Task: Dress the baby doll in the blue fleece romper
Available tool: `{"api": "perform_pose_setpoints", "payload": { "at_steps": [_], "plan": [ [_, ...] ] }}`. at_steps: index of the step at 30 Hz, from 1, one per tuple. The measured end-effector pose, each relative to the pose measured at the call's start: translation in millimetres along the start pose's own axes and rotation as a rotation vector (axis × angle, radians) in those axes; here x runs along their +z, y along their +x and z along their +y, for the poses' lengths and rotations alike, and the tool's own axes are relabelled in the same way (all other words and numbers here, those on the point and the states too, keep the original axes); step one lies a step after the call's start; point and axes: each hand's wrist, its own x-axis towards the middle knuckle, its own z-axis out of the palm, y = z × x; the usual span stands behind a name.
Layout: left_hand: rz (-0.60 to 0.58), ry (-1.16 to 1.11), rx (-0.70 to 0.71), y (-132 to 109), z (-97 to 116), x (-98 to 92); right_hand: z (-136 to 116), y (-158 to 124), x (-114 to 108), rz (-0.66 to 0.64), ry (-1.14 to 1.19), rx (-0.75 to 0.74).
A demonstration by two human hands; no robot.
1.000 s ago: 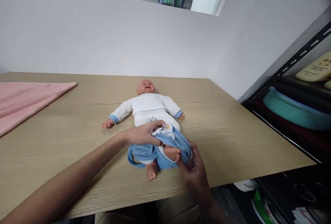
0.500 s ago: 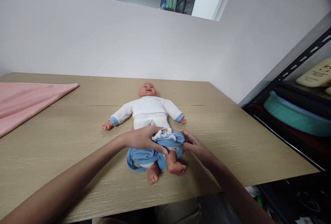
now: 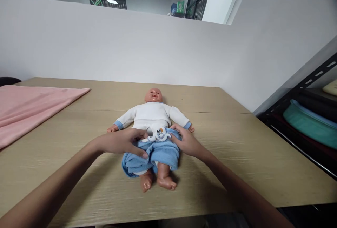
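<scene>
A baby doll in a white long-sleeved top with blue cuffs lies on its back, head away from me. Bunched around its legs are blue fleecy trousers with a white cartoon animal face near the top; both bare feet stick out below. My left hand is at the trousers' left side, thumb lying on the blue cloth and fingertips partly hidden at the waist. With bent fingers, my right hand grips the upper right edge of the trousers by the doll's hip.
The doll lies on a wooden table against a white wall. A pink cloth is spread at the left. To the right, a black shelf rack holds a green basin.
The trousers have gone up the doll's right-hand leg in view, and its lower leg shows more. My right hand has moved up to the waist; my left hand has shifted left. The view has tilted up.
</scene>
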Motion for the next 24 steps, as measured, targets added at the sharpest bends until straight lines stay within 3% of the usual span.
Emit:
{"api": "perform_pose_setpoints", "payload": {
  "at_steps": [3,6,9,12,16,19,24],
  "plan": [
    [0.087,-0.065,-0.035,-4.0,-10.5,-3.5,-3.1,4.2,5.0,-0.013,-0.074,-0.011],
    [0.233,0.009,-0.075,-7.0,-24.7,-4.8,-7.1,3.9,8.3,0.026,-0.069,-0.004],
    [0.362,0.116,0.03,-6.4,-41.5,-1.7,-6.5,2.2,10.4,0.066,-0.078,-0.028],
    [0.393,0.086,0.126,1.9,-53.9,6.5,-0.8,5.3,14.0,0.122,-0.085,-0.096],
    [0.51,-0.023,0.024,28.6,-59.1,13.0,10.9,23.2,24.1,0.183,-0.033,-0.014],
    [0.534,-0.176,-0.031,49.8,-59.2,9.6,14.5,36.8,29.5,0.262,-0.04,0.062],
    [0.536,-0.266,0.098,59.9,-60.5,5.8,2.7,41.2,24.1,0.268,-0.086,0.047]
  ]
}}
